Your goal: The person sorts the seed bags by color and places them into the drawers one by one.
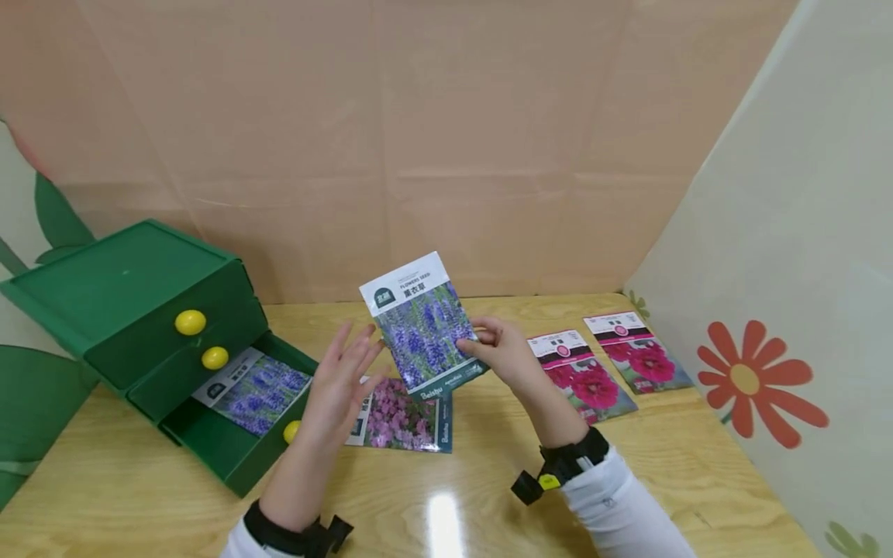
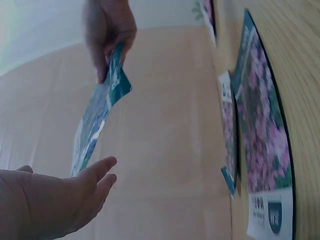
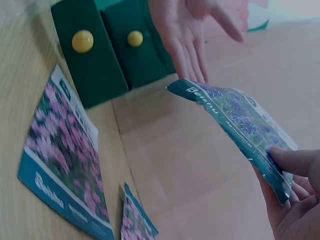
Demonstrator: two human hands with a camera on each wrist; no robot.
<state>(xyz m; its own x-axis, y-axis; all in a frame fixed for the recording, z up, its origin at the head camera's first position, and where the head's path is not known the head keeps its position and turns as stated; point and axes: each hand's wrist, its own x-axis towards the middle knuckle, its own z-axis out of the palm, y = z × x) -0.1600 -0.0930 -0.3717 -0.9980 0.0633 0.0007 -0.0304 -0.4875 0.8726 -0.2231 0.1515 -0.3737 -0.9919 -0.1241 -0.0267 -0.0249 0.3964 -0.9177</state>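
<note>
My right hand (image 1: 505, 353) pinches the lower right corner of a seed packet with purple-blue flowers (image 1: 425, 325), thumb on its front. The packet is tilted and raised above the table. Close to its left edge is my left hand (image 1: 342, 387), fingers spread and fairly straight, holding nothing. In the right wrist view, the left fingertips overlap the packet's far end. A similar purple-blue packet (image 1: 258, 391) lies in the pulled-out bottom drawer (image 1: 240, 474) of a green box. Below the raised packet, a pink-flower packet (image 1: 401, 418) lies on the table, partly hidden; another pink packet (image 2: 228, 130) is behind it.
The green drawer box (image 1: 125, 287) stands at the left, with yellow knobs (image 1: 191, 322) on its drawers. Two magenta-flower packets (image 1: 593, 384) lie at the right of the wooden table (image 1: 502, 473). A pinkish-tan backdrop (image 1: 488, 155) closes off the back, a flower-printed wall (image 1: 767, 256) the right.
</note>
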